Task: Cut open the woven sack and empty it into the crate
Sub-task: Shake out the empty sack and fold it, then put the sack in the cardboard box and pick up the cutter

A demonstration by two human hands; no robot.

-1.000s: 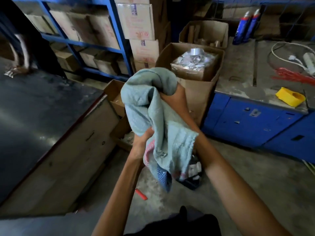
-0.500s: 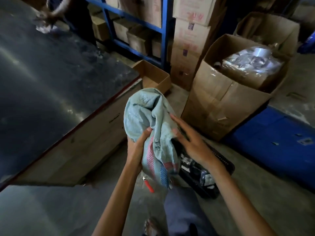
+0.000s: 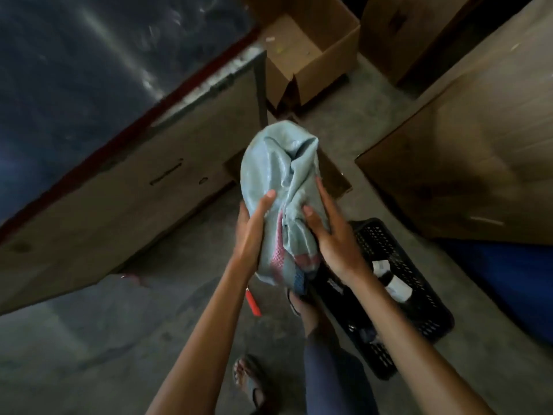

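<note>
- Upper left of the frame: a dark table top (image 3: pixel 74 70) with a red edge was seen, its brown side panel running down toward centre.
- Lower left of centre: a small red tool (image 3: pixel 253 304) lay on the concrete floor (image 3: pixel 89 339).
- Centre: the left hand (image 3: pixel 251 235) was pressed against the woven sack's (image 3: pixel 278 175) left side, fingers curled on the cloth.
- The pale blue sack was held bunched and upright between both hands, above the floor.
- The right hand (image 3: pixel 335 238) was clamped on the sack's right side, thumb pushed into the folds.
- Lower right: the black crate (image 3: pixel 419 295) stood on the floor just beside the sack, bottles (image 3: pixel 395 283) seen inside.
- Top and right: open cardboard boxes (image 3: pixel 308 52) were seen.
</note>
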